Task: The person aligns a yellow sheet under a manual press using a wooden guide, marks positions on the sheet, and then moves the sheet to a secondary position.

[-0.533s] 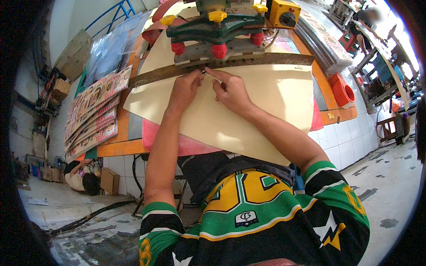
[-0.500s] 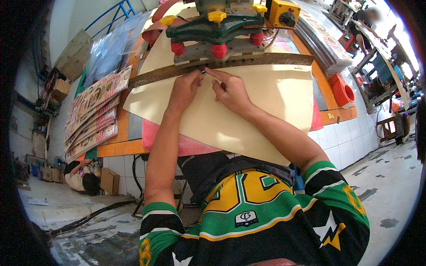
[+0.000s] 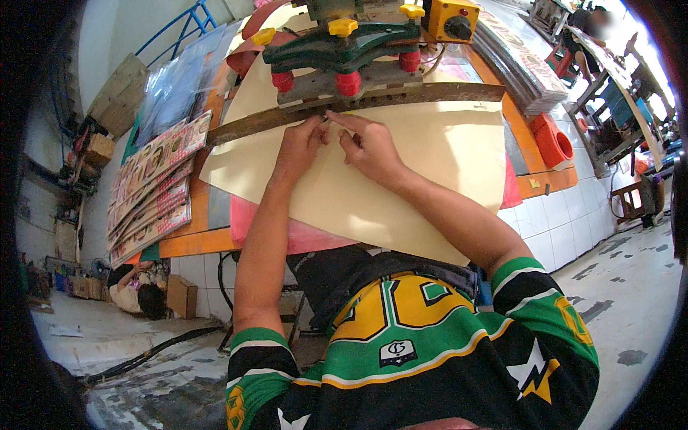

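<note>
One metal bar (image 3: pixel 401 97), long axis left-right, rising rightward, left hand (image 3: pixel 301 148) and right hand (image 3: pixel 370 148) beside it, grip contents unclear.

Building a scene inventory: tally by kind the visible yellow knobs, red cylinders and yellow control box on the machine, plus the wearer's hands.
Yellow knobs: 3
Red cylinders: 3
Yellow control box: 1
Wearer's hands: 2
Total: 9

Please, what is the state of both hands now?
Left hand: pinched closed by the metal bar; whether it holds anything cannot be told.
Right hand: partly open, index finger extended; no held item visible.
</note>
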Tool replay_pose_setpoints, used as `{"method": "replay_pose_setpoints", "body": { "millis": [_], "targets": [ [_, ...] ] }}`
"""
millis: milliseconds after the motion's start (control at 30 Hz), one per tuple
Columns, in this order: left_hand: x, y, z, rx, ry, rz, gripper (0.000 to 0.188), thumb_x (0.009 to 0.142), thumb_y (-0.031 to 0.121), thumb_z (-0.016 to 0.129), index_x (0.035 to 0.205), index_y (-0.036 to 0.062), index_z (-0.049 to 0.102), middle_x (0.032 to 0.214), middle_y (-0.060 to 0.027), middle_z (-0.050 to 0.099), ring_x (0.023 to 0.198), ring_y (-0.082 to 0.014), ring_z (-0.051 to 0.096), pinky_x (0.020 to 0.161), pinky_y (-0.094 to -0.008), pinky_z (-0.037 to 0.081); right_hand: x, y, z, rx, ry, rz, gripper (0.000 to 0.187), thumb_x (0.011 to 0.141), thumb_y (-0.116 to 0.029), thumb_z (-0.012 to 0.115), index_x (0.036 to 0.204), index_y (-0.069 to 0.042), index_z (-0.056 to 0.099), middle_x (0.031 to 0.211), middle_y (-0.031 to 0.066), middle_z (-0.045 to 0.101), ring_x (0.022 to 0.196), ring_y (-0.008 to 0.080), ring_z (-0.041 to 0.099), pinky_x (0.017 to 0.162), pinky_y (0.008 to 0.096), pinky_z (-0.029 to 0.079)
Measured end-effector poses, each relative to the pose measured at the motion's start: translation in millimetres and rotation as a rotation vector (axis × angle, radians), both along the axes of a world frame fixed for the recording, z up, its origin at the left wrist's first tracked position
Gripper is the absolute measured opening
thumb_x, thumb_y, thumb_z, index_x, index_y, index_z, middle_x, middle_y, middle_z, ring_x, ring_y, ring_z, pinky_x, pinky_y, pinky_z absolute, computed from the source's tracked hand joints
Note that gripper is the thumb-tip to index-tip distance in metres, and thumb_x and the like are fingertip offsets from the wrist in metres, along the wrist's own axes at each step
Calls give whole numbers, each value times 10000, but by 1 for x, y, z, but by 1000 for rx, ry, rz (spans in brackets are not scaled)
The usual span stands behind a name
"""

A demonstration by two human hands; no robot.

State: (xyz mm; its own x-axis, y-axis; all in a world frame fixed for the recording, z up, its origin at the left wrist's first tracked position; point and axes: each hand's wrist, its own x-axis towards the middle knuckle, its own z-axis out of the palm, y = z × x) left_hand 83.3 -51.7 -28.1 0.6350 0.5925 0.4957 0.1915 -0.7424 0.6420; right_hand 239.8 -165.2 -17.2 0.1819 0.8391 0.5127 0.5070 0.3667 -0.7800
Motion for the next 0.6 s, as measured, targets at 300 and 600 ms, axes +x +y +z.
{"method": "replay_pose_setpoints", "body": {
  "millis": [300,600],
  "targets": [
    [6,-12,9,-92,20,12,118,1011,73,521,1006,-7,609,770,-111,682,625,-235,629,596,-364,516,-3,-3,8,-69,76,-6,425,942,-20,540,1354,-52,643,1078,188,727,572,165,670,575,321,562],
    [3,-1,-2,-16,71,65,164,1010,108,537,1077,-5,634,843,-181,709,770,-307,713,711,-400,541,-2,2,0,-4,11,-30,425,933,-17,545,1345,-34,646,1111,188,724,576,156,671,574,319,563]
  ]
}}
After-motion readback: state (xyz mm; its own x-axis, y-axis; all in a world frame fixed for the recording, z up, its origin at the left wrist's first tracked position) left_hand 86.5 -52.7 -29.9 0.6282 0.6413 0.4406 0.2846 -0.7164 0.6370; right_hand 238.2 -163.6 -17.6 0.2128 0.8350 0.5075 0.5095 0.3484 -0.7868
